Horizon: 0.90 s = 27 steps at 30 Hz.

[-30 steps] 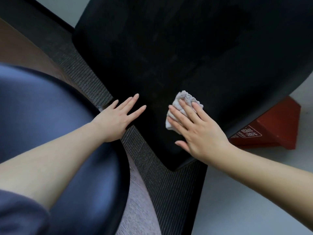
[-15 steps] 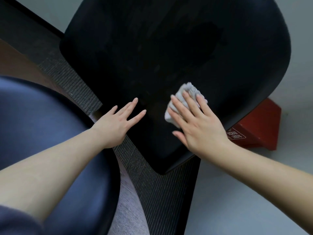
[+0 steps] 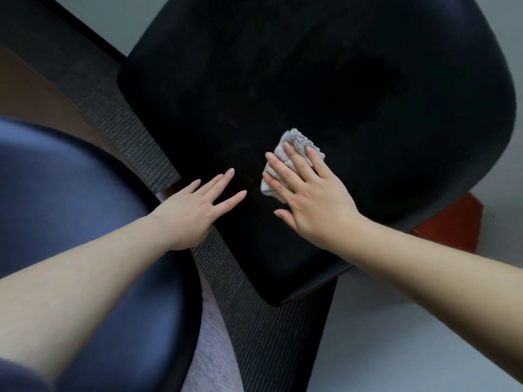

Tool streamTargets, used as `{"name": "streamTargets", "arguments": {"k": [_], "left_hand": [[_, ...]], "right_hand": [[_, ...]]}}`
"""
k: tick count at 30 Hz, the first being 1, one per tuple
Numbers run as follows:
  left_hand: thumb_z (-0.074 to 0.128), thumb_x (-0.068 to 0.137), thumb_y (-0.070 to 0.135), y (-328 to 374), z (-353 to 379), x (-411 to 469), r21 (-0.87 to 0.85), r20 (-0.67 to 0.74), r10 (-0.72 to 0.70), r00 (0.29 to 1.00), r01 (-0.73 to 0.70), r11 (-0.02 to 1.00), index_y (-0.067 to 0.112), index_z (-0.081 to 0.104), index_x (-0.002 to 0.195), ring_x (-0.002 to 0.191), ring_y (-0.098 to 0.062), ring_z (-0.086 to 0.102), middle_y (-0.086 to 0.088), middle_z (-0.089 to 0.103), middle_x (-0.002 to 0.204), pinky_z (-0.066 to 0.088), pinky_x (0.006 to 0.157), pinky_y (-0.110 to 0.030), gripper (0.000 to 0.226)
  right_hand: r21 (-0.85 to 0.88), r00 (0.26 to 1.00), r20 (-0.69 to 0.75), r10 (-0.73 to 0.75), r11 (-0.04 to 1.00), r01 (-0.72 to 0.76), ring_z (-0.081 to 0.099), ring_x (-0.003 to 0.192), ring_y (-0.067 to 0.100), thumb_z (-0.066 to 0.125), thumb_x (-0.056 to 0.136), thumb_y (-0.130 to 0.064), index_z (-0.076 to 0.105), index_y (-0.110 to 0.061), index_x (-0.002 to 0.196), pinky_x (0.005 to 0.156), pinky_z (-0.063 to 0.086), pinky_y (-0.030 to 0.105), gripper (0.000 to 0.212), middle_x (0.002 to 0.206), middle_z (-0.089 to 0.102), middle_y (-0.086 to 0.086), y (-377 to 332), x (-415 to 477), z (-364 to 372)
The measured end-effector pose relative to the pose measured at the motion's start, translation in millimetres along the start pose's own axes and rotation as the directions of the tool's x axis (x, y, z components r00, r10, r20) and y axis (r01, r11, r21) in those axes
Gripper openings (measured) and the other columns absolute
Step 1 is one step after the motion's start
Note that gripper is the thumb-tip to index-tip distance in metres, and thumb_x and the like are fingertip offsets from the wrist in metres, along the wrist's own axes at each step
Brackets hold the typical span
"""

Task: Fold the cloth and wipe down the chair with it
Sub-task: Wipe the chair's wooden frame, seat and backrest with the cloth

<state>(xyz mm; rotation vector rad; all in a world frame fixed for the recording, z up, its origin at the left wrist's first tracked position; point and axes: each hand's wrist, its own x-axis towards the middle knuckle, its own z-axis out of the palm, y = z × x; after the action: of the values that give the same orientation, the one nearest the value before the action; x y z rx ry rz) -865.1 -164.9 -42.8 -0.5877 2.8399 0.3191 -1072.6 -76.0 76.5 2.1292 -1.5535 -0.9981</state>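
The black chair seat (image 3: 325, 80) fills the upper middle of the head view. A small folded grey cloth (image 3: 294, 142) lies on the seat near its front left part. My right hand (image 3: 308, 196) presses flat on the cloth with straight, spread fingers, and most of the cloth is hidden under them. My left hand (image 3: 198, 205) rests flat on the seat's left edge with fingers straight, a short way left of the cloth and apart from it.
A dark ribbed mesh backrest (image 3: 254, 321) runs diagonally under the seat's near corner. A dark blue rounded seat (image 3: 70, 207) sits at the left under my left forearm. A red box (image 3: 452, 224) lies on the pale floor (image 3: 396, 349) at the right.
My right hand has slid the cloth farther away across the seat, up and to the right. The left hand stays on the seat edge. The camera view has shifted.
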Motion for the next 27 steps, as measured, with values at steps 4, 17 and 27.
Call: {"name": "streamTargets", "arguments": {"k": [4,17,27], "left_hand": [[0.043,0.095,0.016,-23.5,18.5,-2.0,-0.007,0.016,-0.128,0.992,0.128,0.992,0.034,-0.036,0.141,0.151,-0.028,-0.013,-0.016,-0.038,0.153,0.008,0.121,-0.041,0.093],[0.044,0.089,0.069,-52.1,68.2,-48.6,0.063,0.391,-0.374,0.841,0.381,0.922,0.040,-0.018,0.151,0.147,-0.039,-0.021,-0.016,-0.027,0.159,0.006,0.107,-0.075,0.091],[0.045,0.084,0.076,-56.2,95.0,-56.7,0.016,0.397,-0.439,0.806,0.471,0.882,0.040,-0.004,0.154,0.146,-0.036,-0.027,-0.017,-0.028,0.158,0.001,0.103,-0.079,0.094]], "right_hand": [[-0.065,0.994,-0.078,-0.071,0.996,0.066,-0.014,0.145,0.037,0.014,0.096,-0.058,0.001,-0.021,0.154,0.119,-0.005,0.052,0.070,0.160,-0.012,0.011,0.5,66.5,-0.5],[-0.032,0.952,-0.023,-0.304,0.952,0.303,0.004,0.147,0.036,0.027,0.094,-0.055,0.030,-0.019,0.150,0.119,0.007,0.053,0.066,0.160,0.014,0.010,-15.2,86.6,6.1],[-0.061,0.942,0.001,-0.337,0.940,0.336,-0.007,0.147,0.034,0.028,0.095,-0.055,0.019,-0.019,0.153,0.119,0.000,0.051,0.069,0.162,0.004,0.008,-62.8,169.5,1.8]]}}
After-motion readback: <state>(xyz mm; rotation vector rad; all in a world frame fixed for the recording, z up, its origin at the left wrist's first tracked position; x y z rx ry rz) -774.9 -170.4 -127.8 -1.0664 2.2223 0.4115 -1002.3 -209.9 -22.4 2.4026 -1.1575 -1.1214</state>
